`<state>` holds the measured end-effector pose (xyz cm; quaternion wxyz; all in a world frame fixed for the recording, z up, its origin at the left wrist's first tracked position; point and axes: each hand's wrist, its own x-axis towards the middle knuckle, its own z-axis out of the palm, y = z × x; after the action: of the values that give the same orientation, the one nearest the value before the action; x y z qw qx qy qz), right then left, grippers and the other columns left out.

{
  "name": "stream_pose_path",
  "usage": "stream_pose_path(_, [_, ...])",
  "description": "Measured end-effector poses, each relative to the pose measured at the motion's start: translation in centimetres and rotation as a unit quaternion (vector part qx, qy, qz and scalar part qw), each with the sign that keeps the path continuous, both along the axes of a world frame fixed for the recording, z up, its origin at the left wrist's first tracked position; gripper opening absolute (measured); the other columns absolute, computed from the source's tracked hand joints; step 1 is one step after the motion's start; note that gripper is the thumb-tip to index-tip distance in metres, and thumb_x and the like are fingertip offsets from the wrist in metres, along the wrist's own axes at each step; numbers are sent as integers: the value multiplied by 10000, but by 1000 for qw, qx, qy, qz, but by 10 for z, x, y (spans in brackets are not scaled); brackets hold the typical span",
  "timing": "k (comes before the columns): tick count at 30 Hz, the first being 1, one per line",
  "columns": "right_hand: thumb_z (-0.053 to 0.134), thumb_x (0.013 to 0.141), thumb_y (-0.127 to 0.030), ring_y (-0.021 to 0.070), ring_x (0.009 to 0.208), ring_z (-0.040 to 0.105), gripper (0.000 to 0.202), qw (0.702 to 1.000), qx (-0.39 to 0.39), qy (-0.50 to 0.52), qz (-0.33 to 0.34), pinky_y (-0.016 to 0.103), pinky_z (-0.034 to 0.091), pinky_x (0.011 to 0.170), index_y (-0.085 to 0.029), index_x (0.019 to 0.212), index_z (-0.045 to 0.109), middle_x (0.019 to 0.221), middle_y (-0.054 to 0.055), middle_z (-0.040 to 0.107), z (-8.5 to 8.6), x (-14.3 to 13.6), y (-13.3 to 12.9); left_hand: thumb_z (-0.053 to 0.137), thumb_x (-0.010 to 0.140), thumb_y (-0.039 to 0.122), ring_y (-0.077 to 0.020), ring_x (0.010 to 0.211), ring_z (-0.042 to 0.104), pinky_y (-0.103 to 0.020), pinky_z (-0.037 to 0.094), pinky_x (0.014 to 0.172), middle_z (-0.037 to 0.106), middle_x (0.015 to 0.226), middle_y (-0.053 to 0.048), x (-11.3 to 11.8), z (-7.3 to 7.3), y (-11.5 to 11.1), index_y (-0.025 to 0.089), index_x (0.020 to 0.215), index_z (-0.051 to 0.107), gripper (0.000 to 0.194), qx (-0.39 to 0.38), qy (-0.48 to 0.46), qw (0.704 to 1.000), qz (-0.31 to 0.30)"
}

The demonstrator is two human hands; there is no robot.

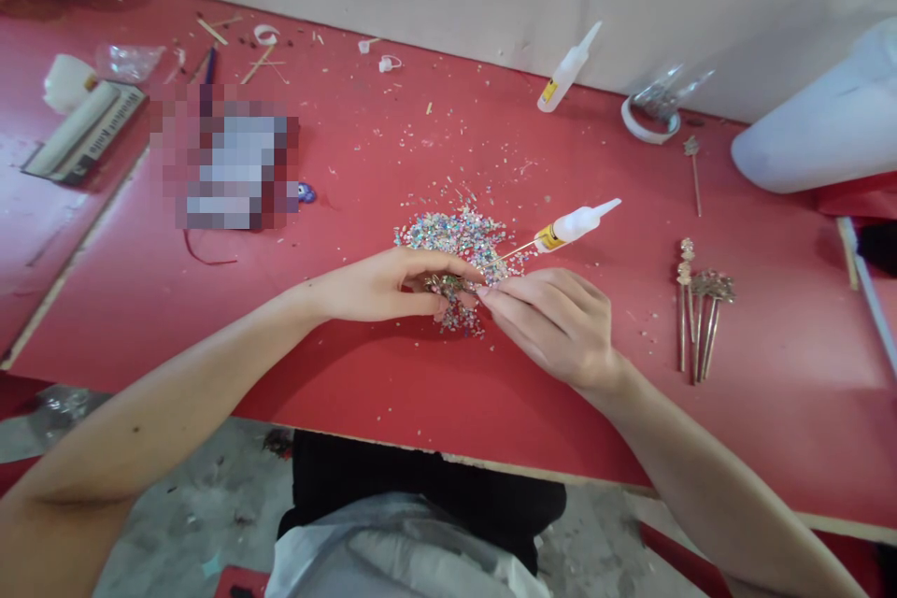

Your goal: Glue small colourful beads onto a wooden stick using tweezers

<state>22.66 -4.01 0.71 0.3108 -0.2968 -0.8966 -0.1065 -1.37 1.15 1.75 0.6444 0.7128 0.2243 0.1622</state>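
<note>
My left hand (392,285) curls around a gold-coloured metal ornament (443,284), which looks like a hairpin head; its fingers hide part of it. Close beside it, my right hand (550,322) is closed in a pinch, fingertips meeting at the ornament's right side. What sits between those fingertips is too small to make out. Both hands are over a scattered pile of shiny multicoloured sequins (455,234). Just beyond my right hand lies a white glue bottle (571,226) with a yellow label, and a thin stick (517,252) touches or nearly touches its base.
Several metal hairpins (706,290) lie at the right, with a single one (692,173) farther back. A second glue bottle (561,79), a tape roll (650,120) and a large white container (819,117) stand along the wall. On the left are a knife box (88,131) and a blurred-out object (238,163).
</note>
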Motion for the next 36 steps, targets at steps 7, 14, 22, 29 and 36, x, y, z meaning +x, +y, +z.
stream_pose_path(7, [696,821,-104,161,770,650,221,1000,-20,13,4,299,527,678,-190,1023,674,872,21,716,-2,1,0,550,891,89,-141,951,694,-258,550,822,697,1161,-90,0,-1,0,172,1272,577,390,-5,1,1000,1])
stream_pose_path(14, [683,832,-111,150,751,643,204,999,-38,37,-3,285,543,690,-203,1012,655,859,16,726,-2,-2,0,553,886,94,-151,932,691,-278,554,815,700,1150,-108,-1,-1,0,147,1278,569,396,6,11,1000,1])
stream_pose_path(22, [662,857,-138,135,709,638,140,998,-47,51,-10,272,526,664,-224,968,667,828,1,718,-2,-5,1,556,885,102,-131,866,687,-287,562,820,698,1148,-101,-1,-2,0,152,1281,561,400,6,16,1000,2])
stream_pose_path(29, [658,851,-127,142,767,646,187,994,-88,69,-18,276,537,708,-224,1011,663,882,14,721,-11,-1,1,543,886,103,-180,1037,658,-301,563,835,686,1149,-112,-1,-2,-1,143,1291,545,407,-25,16,1000,4])
stream_pose_path(36, [664,836,-105,146,760,649,197,988,-112,108,-8,285,549,692,-211,1001,653,890,31,714,-11,-2,1,553,884,116,-174,1014,655,-313,556,849,676,1149,-125,-1,-3,-2,128,1295,538,411,-41,17,999,9])
